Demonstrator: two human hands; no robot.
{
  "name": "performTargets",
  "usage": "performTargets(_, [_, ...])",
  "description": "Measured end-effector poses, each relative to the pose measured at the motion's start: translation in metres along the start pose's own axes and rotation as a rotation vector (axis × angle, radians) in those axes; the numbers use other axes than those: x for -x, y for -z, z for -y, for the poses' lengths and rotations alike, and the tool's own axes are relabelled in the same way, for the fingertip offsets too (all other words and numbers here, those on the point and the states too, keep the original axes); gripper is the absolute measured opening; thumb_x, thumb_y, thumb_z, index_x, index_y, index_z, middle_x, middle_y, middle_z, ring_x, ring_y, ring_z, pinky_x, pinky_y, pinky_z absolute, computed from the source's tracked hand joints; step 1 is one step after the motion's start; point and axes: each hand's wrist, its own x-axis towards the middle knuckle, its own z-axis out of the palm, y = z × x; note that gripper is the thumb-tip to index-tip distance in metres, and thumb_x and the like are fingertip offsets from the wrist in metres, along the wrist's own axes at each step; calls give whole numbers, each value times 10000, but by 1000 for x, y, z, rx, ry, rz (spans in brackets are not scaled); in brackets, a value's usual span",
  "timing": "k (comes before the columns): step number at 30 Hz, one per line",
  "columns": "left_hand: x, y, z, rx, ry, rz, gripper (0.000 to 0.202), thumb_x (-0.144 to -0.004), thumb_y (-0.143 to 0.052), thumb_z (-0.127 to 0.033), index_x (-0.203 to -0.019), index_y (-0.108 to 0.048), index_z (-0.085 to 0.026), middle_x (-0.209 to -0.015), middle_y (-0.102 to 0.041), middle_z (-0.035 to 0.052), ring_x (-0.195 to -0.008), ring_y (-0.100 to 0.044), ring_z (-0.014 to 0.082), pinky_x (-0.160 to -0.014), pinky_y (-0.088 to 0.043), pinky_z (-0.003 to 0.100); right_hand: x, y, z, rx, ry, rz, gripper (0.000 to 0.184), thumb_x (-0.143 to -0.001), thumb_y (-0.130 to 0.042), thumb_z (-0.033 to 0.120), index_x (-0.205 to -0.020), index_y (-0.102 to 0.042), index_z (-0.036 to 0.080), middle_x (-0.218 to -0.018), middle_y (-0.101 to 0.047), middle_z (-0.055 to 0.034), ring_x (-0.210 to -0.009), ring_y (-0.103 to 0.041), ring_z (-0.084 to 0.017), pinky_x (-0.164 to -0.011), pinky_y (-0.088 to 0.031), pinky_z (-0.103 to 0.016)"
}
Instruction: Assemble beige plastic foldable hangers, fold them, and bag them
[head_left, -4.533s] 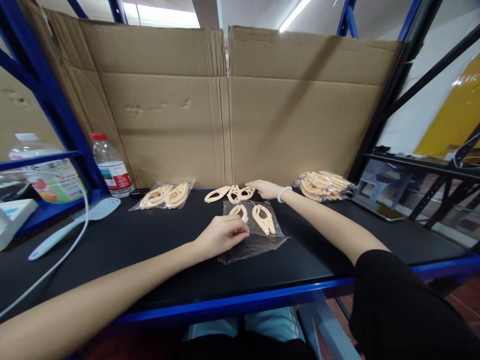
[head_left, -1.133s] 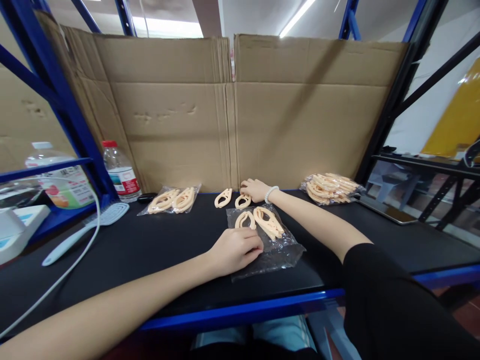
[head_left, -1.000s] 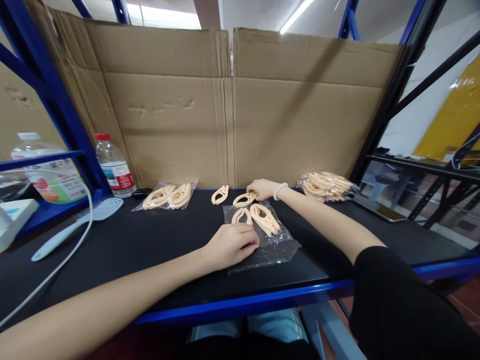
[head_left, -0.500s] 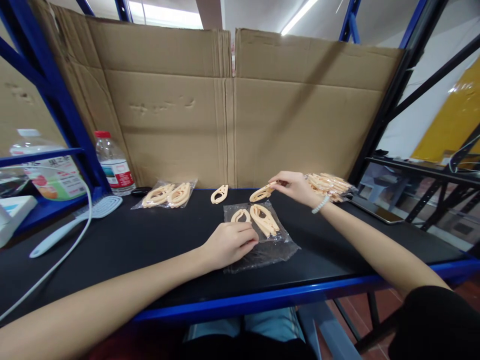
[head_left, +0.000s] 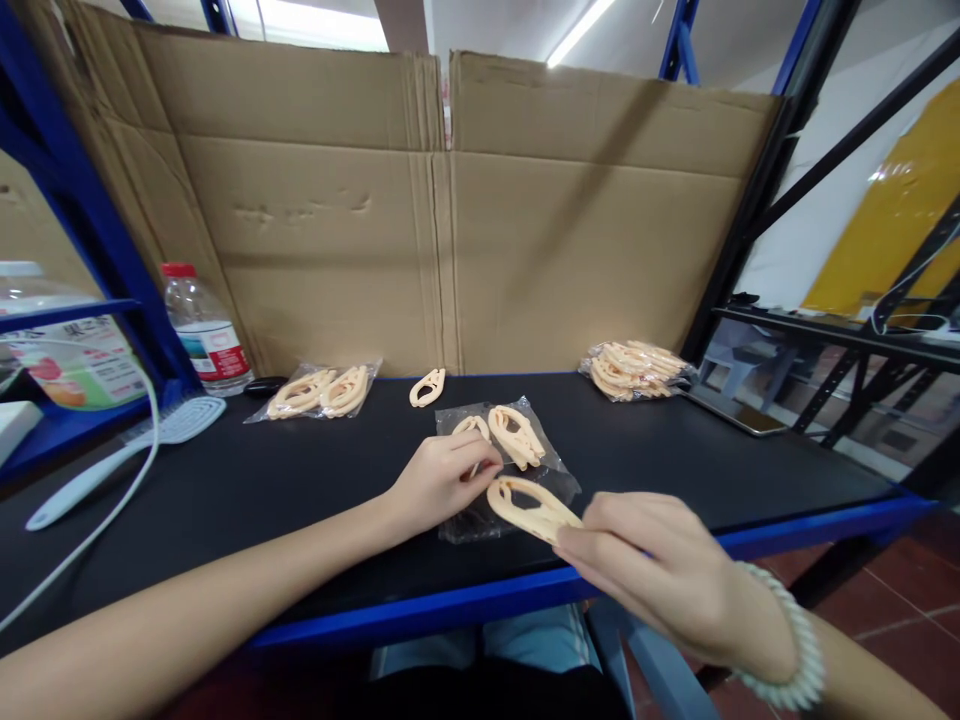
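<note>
My right hand (head_left: 667, 570) holds a beige plastic folding clothes hanger (head_left: 541, 520), folded up, in front of the table's near edge. Its rounded end points left, over the near part of a clear plastic bag (head_left: 469, 525). With fingers pinched together, my left hand (head_left: 439, 480) grips the bag's mouth at its left side. Inside the bag lie folded hangers (head_left: 531, 448), one partly covered by my left fingers. Another loose folded hanger (head_left: 420, 398) rests farther back, by the cardboard.
At the back left is a bag of hangers (head_left: 345, 392); at the back right, a heaped bag of them (head_left: 637, 372) beside a phone (head_left: 739, 412). A hairbrush (head_left: 112, 470), a white cable and a red-capped bottle (head_left: 214, 345) stand left. Cardboard (head_left: 337, 230) walls the back.
My right hand has come from the back of the table toward me, bringing the hanger to the bag's near side. My left hand stays on the bag. The view has shifted slightly.
</note>
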Motion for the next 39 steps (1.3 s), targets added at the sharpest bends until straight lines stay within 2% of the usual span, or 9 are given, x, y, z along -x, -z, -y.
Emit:
performTargets(4, [0,0,-2,16,52,-47,173,-892,-509,-222,-791,-634,-158,-619,-537,-12,-523,-455,86,-505,-386,190,-12,-42,-1,139,91,56,232,-850,-505,49,-659,-572,163,-589,-515,-11,-536,-467,-133,-473,-377,-286])
performTargets(9, [0,0,-3,54,53,-80,148,-886,-518,-199,-797,-626,-151,-668,-579,3,-535,-479,82,-521,-401,191,-16,-70,-1,283,56,-30,158,-848,-509,45,-766,-618,126,-600,-539,-20,-573,-498,-139,-488,-370,-277])
performTargets(15, [-1,1,-3,69,46,-102,150,-885,-521,-205,-797,-630,-150,-663,-578,2,-537,-482,83,-523,-403,190,-16,-74,1,309,-11,-6,162,-870,-479,57,-810,-621,107,-591,-546,-28,-548,-512,-146,-477,-386,-277])
performTargets(21, [0,-1,-2,45,40,-61,173,-888,-511,-221,-797,-645,-159,-625,-559,-8,-526,-470,88,-518,-404,195,-20,-81,-3,213,-71,172,194,-855,-447,23,-922,-615,95,-713,-623,-80,-648,-586,-179,-578,-503,-283])
performTargets(24, [1,-1,-1,36,44,-63,173,-885,-511,-217,-790,-642,-157,-637,-570,-2,-531,-480,89,-519,-408,196,-23,-82,-5,70,-147,259,185,-857,-487,67,-1006,-592,95,-834,-654,-113,-797,-629,-212,-703,-546,-317])
performTargets(27, [0,-1,0,24,56,-86,173,-884,-510,-226,-787,-637,-158,-645,-576,-2,-531,-487,88,-522,-414,196,-25,-80,-6,-85,-175,288,297,-869,-507,134,-1163,-528,94,-1071,-631,-163,-1064,-583,-247,-909,-505,-384])
performTargets(31, [0,-1,0,22,38,-88,177,-888,-503,-230,-792,-636,-161,-620,-541,-16,-532,-479,86,-524,-409,193,-24,-79,-10,-203,-177,341,409,-898,-488,230,-1274,-455,74,-1233,-555,-198,-1187,-510,-267,-990,-454,-415])
performTargets(36, [1,-1,0,22,45,-41,170,-881,-509,-215,-793,-642,-156,-617,-525,-17,-537,-469,89,-524,-401,195,-23,-77,-9,-235,-109,363,457,-918,-466,297,-1285,-453,25,-1306,-499,-224,-1282,-415,-264,-1057,-384,-411])
performTargets(39, [2,-2,2,-2,64,-17,177,-876,-517,-233,-770,-638,-159,-595,-516,-20,-533,-471,92,-514,-390,192,-26,-67,-7,-311,-90,354,263,-915,-474,257,-1102,-603,125,-1110,-643,-131,-1107,-564,-205,-956,-461,-341])
